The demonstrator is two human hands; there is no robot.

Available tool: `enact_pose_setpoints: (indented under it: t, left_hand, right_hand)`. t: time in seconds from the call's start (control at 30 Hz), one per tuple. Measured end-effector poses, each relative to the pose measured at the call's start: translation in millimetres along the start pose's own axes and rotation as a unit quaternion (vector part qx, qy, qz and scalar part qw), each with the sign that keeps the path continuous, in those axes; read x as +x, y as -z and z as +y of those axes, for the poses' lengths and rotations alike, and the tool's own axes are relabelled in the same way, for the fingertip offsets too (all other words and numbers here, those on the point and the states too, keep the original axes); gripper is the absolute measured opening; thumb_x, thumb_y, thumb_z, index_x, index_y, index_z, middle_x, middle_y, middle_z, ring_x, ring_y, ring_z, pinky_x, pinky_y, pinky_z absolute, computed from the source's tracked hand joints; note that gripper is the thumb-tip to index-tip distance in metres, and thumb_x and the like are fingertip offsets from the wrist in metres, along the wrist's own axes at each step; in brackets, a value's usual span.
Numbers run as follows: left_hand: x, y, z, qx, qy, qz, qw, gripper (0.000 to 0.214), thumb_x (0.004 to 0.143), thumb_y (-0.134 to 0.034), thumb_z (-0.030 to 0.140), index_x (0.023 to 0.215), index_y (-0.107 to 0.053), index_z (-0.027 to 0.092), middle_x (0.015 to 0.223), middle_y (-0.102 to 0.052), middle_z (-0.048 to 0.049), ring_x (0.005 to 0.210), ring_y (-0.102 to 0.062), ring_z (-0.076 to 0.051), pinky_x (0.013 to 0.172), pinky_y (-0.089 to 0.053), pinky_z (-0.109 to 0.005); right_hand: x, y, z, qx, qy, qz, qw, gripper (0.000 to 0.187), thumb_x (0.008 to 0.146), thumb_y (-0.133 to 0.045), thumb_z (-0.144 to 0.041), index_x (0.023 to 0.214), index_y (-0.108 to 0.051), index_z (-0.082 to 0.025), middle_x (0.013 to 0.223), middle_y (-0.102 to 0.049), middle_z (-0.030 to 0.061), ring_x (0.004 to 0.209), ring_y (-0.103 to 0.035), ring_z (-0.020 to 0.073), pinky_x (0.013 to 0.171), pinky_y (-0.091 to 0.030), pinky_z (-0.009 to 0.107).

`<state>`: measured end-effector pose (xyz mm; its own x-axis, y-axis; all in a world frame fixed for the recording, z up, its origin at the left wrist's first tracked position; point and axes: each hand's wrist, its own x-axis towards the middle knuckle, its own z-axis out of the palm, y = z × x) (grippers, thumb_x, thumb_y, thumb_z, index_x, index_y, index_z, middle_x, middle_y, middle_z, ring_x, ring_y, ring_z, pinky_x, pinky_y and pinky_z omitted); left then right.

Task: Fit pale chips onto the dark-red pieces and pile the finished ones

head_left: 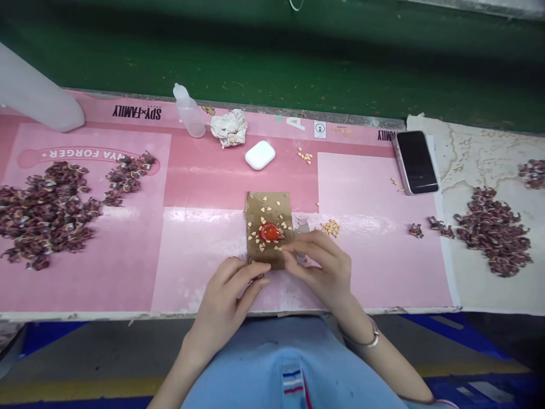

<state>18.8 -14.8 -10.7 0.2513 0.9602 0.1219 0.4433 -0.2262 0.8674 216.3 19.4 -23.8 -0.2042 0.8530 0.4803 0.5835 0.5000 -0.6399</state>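
Observation:
In front of me lies a brown square sheet (279, 201) with a round, glossy red blob (269, 231) at its middle and several tiny beige pieces scattered about the blob. At the sheet's lower left edge my left hand (232, 289) is closed, its thumb and fingers around a small dark brown figure-like piece (258, 276), mostly hidden. My right hand (321, 264) is over the sheet's lower right corner, thumb and forefinger pinched on a tiny beige piece (278, 248). A small heap of beige pieces (330, 228) sits just beyond my right knuckles.
Dark brown piles lie at left (46, 213) and right (496, 233). Along the back are a squeeze bottle (189, 113), crumpled paper (230, 128), a white case (260, 155) and a phone (416, 163). A green wall (255, 68) rises behind the pink mat (204, 182).

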Motion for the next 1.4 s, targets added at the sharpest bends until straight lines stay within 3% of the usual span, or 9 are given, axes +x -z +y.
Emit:
enact_pose_setpoints:
  t: [0.17,0.33,0.67,0.83,0.97,1.07,1.2,1.3,1.4]
  left_hand:
    - [-5.5,1.6,-6.4,-0.007,-0.025,-0.018,1.000,0.034,0.100,-0.051,0.011,0.123,-0.069,0.028,0.087,-0.059,-0.0012,0.076,-0.062,-0.013,0.064,-0.055,-0.023]
    - [-7.2,4.0,-8.7,-0.022,-0.033,0.000,0.999,0.030,0.097,-0.057,0.009,0.114,-0.074,0.028,0.085,-0.058,-0.0004,0.076,-0.063,-0.012,0.062,-0.055,-0.022]
    - [-10.9,10.5,-1.3,-0.066,-0.006,0.118,0.991,0.027,0.087,-0.073,0.008,0.109,-0.073,0.024,0.077,-0.069,0.0005,0.061,-0.062,-0.011,0.056,-0.052,-0.021]
    - [-8.0,7.7,-3.2,-0.132,0.035,0.137,0.981,0.012,0.089,-0.073,0.017,0.099,-0.072,0.022,0.072,-0.070,0.0000,0.062,-0.065,-0.013,0.057,-0.054,-0.023]
    - [-0.4,6.9,-0.9,-0.207,0.061,0.106,0.971,0.010,0.094,-0.071,0.031,0.093,-0.076,0.023,0.072,-0.070,-0.0020,0.064,-0.066,-0.014,0.058,-0.055,-0.024]
    - [3.0,6.5,3.0,-0.296,0.131,0.077,0.943,0.023,0.096,-0.066,0.042,0.089,-0.077,0.022,0.071,-0.066,-0.0022,0.064,-0.065,-0.014,0.060,-0.055,-0.026]
    - [3.2,5.3,6.0,-0.427,0.211,0.036,0.879,0.026,0.094,-0.067,0.047,0.088,-0.071,0.022,0.070,-0.061,0.0005,0.059,-0.059,-0.011,0.055,-0.051,-0.023]
    - [2.6,5.1,7.4,-0.493,0.245,0.024,0.835,0.026,0.091,-0.072,0.046,0.087,-0.063,0.022,0.069,-0.056,0.0031,0.056,-0.055,-0.010,0.052,-0.048,-0.021]
    - [2.4,5.9,9.0,-0.522,0.253,0.011,0.815,0.031,0.090,-0.074,0.045,0.084,-0.054,0.022,0.068,-0.051,0.0054,0.054,-0.051,-0.008,0.050,-0.046,-0.019]
  right_hand:
    - [5.8,-3.4,18.5,-0.091,0.025,-0.005,0.995,0.014,0.093,-0.065,-0.012,0.091,-0.071,-0.024,0.079,-0.071,0.0022,0.073,-0.067,0.0169,0.065,-0.056,0.030]
    - [5.3,-8.3,20.4,-0.103,0.032,0.006,0.994,0.014,0.093,-0.066,-0.011,0.095,-0.071,-0.024,0.081,-0.071,0.0026,0.073,-0.066,0.0169,0.066,-0.055,0.030]
    - [8.1,-8.2,21.3,-0.115,0.046,-0.003,0.992,0.013,0.094,-0.064,-0.011,0.092,-0.068,-0.023,0.079,-0.070,0.0022,0.072,-0.066,0.0164,0.065,-0.055,0.030]
    - [12.2,-0.4,12.9,-0.100,0.039,0.003,0.994,0.015,0.092,-0.065,-0.010,0.091,-0.071,-0.024,0.078,-0.071,0.0020,0.070,-0.067,0.0164,0.063,-0.056,0.030]
    - [16.6,11.3,-7.5,-0.013,0.000,-0.003,1.000,0.017,0.089,-0.067,-0.010,0.092,-0.073,-0.025,0.079,-0.071,0.0016,0.068,-0.067,0.0156,0.059,-0.056,0.029]
    - [19.0,14.5,-24.7,0.052,0.012,-0.026,0.998,0.017,0.088,-0.067,-0.009,0.093,-0.072,-0.025,0.076,-0.070,0.0008,0.065,-0.066,0.0142,0.057,-0.056,0.027]
    - [20.2,10.0,-35.8,0.083,0.051,-0.029,0.995,0.018,0.088,-0.065,-0.007,0.090,-0.069,-0.024,0.072,-0.069,-0.0011,0.063,-0.064,0.0119,0.058,-0.056,0.024]
    - [20.1,6.8,-35.9,0.086,0.054,-0.028,0.994,0.016,0.090,-0.065,-0.008,0.087,-0.067,-0.023,0.071,-0.068,-0.0013,0.064,-0.065,0.0112,0.059,-0.056,0.023]
    - [19.7,5.0,-34.6,0.097,0.053,-0.033,0.993,0.014,0.091,-0.065,-0.009,0.087,-0.066,-0.023,0.071,-0.068,-0.0012,0.065,-0.064,0.0113,0.060,-0.056,0.023]
